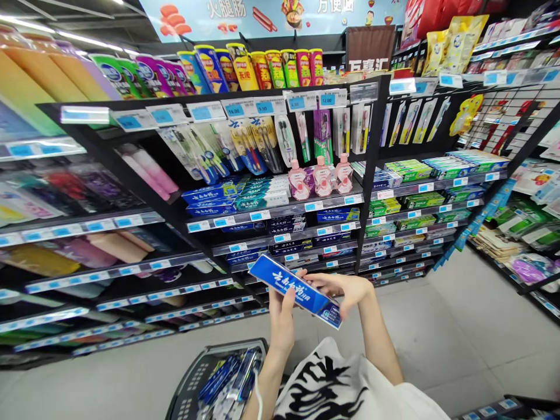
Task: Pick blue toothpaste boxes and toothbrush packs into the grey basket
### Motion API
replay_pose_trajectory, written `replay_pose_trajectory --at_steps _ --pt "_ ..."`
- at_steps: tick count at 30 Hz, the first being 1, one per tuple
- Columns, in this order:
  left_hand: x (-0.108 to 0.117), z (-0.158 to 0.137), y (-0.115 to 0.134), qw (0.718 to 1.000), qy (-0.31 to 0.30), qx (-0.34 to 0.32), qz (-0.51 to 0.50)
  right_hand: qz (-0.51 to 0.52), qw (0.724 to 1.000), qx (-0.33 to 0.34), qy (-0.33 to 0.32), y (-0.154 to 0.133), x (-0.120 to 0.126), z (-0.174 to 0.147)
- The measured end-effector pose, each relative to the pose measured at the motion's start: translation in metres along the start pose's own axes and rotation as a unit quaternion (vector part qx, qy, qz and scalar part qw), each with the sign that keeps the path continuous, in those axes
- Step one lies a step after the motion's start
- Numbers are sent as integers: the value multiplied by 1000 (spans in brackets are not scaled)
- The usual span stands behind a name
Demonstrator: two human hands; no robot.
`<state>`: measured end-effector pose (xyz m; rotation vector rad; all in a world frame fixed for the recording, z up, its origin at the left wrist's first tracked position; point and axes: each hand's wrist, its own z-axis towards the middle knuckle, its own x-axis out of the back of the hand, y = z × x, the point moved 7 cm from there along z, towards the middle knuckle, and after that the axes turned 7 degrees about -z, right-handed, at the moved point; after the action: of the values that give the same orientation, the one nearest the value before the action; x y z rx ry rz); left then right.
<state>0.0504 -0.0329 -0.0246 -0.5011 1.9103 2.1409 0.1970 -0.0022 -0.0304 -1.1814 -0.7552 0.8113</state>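
Observation:
A blue toothpaste box with white lettering is held tilted in front of me, its left end higher than its right. My left hand grips it from below, thumb pressed on the printed front. My right hand is closed around its far side and right end, with some fingers hidden behind the box. Below my left forearm stands a dark shopping basket with several blue packages in it.
Ahead, a black shelf rack holds stacked toothpaste boxes, pink bottles and hanging toothbrushes. Chip cans line its top. More toothpaste fills the right-hand shelves. Grey floor tiles lie below.

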Motion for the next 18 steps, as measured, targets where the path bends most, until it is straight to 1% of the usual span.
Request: replay_pose_trajectory --at_steps 3,6,9,12,13,15,17,18 --pt "-6 0 -9 997 -49 11 58 -40 996 -54 54 2 1 6" --pt "-11 0 -15 994 -79 15 79 -53 993 -66 83 -3 1 7" --pt "-12 2 -15 991 -92 -1 99 -20 991 -45 128 -8 7 1" --pt "-13 3 -14 986 -119 -2 116 56 983 8 176 -14 15 -7" --pt "-16 2 -14 984 -138 4 108 76 976 27 204 -15 19 -10" --pt "-23 -1 -16 979 -181 19 89 85 954 52 284 -17 28 -17" --pt "-30 -6 -19 971 -214 32 101 73 927 58 364 -16 37 -23" --pt "-34 -7 -20 967 -222 35 118 67 915 58 393 -16 39 -24"
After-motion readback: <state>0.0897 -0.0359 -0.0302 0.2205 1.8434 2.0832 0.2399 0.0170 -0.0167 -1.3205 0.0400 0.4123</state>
